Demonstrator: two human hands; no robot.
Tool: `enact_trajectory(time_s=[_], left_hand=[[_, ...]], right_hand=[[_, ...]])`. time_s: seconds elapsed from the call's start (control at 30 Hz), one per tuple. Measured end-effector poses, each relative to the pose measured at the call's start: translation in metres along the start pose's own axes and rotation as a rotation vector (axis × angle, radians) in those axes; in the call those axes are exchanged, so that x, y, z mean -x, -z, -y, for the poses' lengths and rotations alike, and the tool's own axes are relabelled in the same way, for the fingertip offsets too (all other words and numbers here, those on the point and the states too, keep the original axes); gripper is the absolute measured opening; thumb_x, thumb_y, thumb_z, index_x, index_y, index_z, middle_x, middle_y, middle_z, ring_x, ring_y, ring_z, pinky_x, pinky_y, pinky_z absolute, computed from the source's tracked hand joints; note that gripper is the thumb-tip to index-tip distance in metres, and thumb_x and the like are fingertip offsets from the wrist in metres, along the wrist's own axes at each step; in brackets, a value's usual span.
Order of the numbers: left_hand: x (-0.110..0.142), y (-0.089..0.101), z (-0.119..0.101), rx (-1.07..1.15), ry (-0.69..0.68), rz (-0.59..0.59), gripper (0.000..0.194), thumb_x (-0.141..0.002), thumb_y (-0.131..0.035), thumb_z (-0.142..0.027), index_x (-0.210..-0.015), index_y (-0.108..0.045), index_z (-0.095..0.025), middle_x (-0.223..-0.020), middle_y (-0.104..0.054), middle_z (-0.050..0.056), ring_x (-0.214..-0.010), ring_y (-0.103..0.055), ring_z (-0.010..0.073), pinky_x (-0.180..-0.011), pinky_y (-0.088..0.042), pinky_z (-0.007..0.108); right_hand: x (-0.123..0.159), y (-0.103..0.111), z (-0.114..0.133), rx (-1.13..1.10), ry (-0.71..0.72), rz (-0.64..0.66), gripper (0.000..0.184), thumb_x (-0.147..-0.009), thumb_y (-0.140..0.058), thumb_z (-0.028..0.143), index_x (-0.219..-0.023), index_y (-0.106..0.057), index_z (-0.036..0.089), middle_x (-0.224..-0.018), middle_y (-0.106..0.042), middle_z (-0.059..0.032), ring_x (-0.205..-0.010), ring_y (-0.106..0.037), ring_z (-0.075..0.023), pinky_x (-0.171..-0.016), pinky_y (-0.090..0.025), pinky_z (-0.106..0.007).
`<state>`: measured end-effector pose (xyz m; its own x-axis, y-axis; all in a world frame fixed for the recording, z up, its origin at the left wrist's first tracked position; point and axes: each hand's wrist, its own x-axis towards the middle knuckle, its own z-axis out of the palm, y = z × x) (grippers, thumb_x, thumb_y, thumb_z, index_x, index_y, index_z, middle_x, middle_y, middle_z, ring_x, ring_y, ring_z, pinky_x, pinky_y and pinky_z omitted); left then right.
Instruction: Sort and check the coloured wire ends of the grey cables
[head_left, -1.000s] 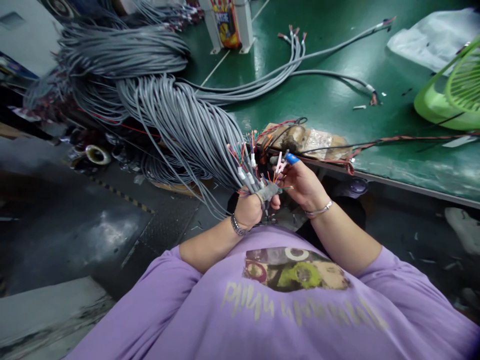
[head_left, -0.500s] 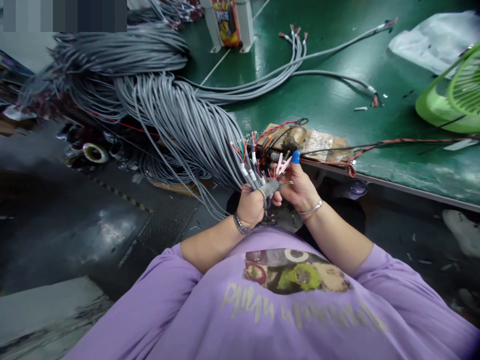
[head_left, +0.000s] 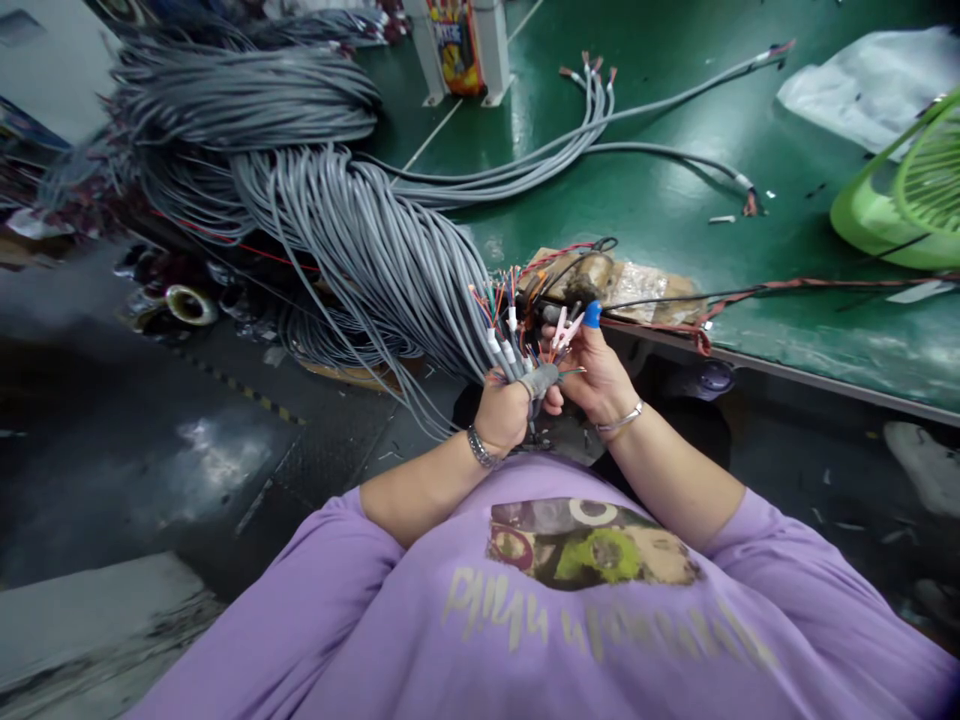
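My left hand (head_left: 505,412) is closed around a bundle of grey cable ends (head_left: 510,352). White sleeves and stripped, coloured wires stick up above its fingers. A grey covering wraps the left thumb (head_left: 541,378), which lies across the bundle. Close by on the right, my right hand (head_left: 604,378) wears a blue finger cot (head_left: 592,315) on the thumb. A small pink clip (head_left: 564,330) sits between that thumb and the fingers. Thin wires partly hide these fingertips. Behind the hands, a dark fixture (head_left: 551,305) stands at the table edge.
A thick heap of grey cables (head_left: 360,220) hangs over the table's left side. More cables (head_left: 525,180) lie across the green table (head_left: 675,210). A taped cardboard piece (head_left: 652,285), a green fan (head_left: 900,200) and a plastic bag (head_left: 862,85) are on the right.
The coloured wire ends and white sleeves above my left hand have shifted slightly to the right. Both hands stay almost in place.
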<state>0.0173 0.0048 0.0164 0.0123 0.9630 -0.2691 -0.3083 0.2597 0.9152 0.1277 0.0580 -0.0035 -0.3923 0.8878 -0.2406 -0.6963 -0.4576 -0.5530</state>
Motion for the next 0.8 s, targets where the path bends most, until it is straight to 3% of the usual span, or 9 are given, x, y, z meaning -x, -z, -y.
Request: enact_trajectory(time_s=[0.13, 0.4, 0.53, 0.67, 0.8], left_hand=[[0.001, 0.001, 0.0, 0.019, -0.016, 0.001, 0.044, -0.06, -0.085, -0.053, -0.054, -0.063, -0.015, -0.05, -0.062, 0.002, -0.042, -0.056, 0.0112, -0.046, -0.052, 0.026], [0.008, 0.011, 0.01, -0.045, -0.091, 0.08, 0.044, -0.07, -0.079, -0.056, -0.056, -0.067, -0.016, -0.054, -0.066, 0.003, -0.045, -0.06, 0.0123, -0.049, -0.053, 0.026], [0.009, 0.011, 0.009, -0.059, -0.07, 0.056, 0.046, -0.07, -0.078, -0.058, -0.054, -0.065, -0.016, -0.053, -0.065, 0.004, -0.045, -0.059, 0.0124, -0.049, -0.052, 0.026], [0.008, 0.002, 0.002, 0.007, -0.058, 0.002, 0.046, -0.063, -0.082, -0.057, -0.056, -0.064, -0.016, -0.051, -0.064, 0.003, -0.043, -0.058, 0.0117, -0.048, -0.052, 0.026], [0.004, -0.005, -0.002, 0.048, -0.037, -0.028, 0.045, -0.061, -0.084, -0.055, -0.057, -0.062, -0.016, -0.051, -0.063, 0.002, -0.046, -0.061, 0.0132, -0.049, -0.054, 0.027]], right_hand=[[0.002, -0.002, 0.001, -0.009, -0.025, -0.013, 0.056, -0.085, -0.056, 0.077, -0.08, -0.06, 0.022, -0.064, -0.061, 0.0013, -0.043, -0.052, -0.0144, -0.036, -0.044, -0.029], [0.006, -0.002, 0.005, -0.014, 0.041, -0.09, 0.045, -0.088, -0.06, 0.069, -0.085, -0.062, 0.024, -0.077, -0.069, 0.001, -0.062, -0.059, -0.0134, -0.06, -0.051, -0.029], [0.008, -0.001, 0.007, 0.033, 0.079, -0.093, 0.039, -0.088, -0.064, 0.063, -0.085, -0.064, 0.024, -0.077, -0.072, 0.0006, -0.064, -0.059, -0.0135, -0.059, -0.048, -0.027], [0.01, -0.005, 0.005, 0.064, 0.115, -0.108, 0.044, -0.087, -0.062, 0.067, -0.088, -0.066, 0.024, -0.075, -0.071, -0.0005, -0.061, -0.06, -0.0148, -0.055, -0.047, -0.028], [0.011, -0.006, 0.005, 0.109, 0.038, -0.046, 0.052, -0.084, -0.06, 0.074, -0.089, -0.066, 0.023, -0.064, -0.064, 0.0014, -0.047, -0.054, -0.0143, -0.045, -0.042, -0.028]])
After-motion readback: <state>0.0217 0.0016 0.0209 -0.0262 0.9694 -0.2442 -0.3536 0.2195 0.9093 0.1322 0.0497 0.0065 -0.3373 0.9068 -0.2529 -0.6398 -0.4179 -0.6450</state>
